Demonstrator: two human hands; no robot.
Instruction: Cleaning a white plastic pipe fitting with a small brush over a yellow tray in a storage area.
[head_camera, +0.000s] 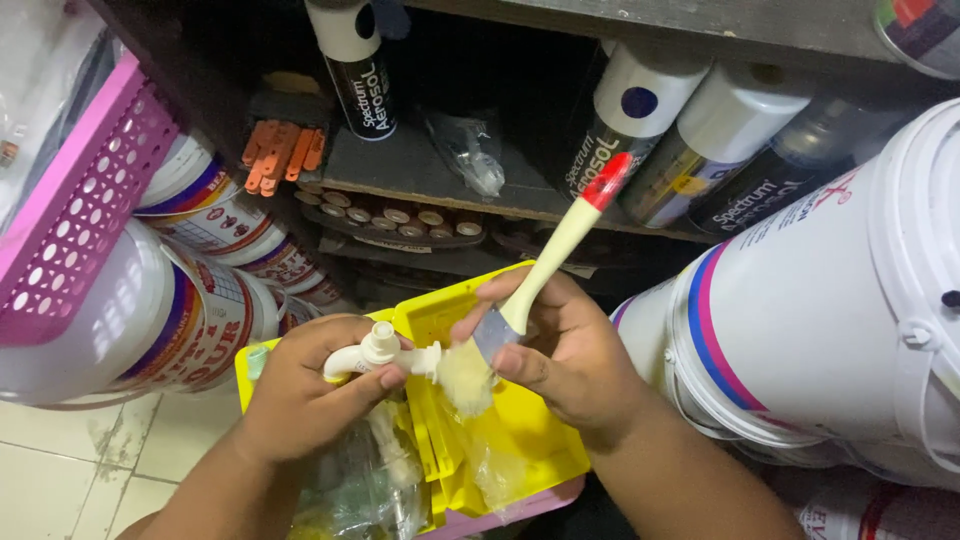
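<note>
The left hand (300, 395) has its grip closed around a white plastic tap (385, 355), spout pointing right. The right hand (560, 355) pinches a paintbrush (545, 265) at the ferrule, handle angled up-right, bristles touching the tap's tip, above a yellow tray (520, 425). Bags below are hard to make out.

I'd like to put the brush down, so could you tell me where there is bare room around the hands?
Bare floor tile shows at lower left, bordered by the tilted buckets and the left hand. The yellow tray, right compartment, has open bottom below the right hand. Its left side is full of plastic bags; the shelf is crowded.
</note>
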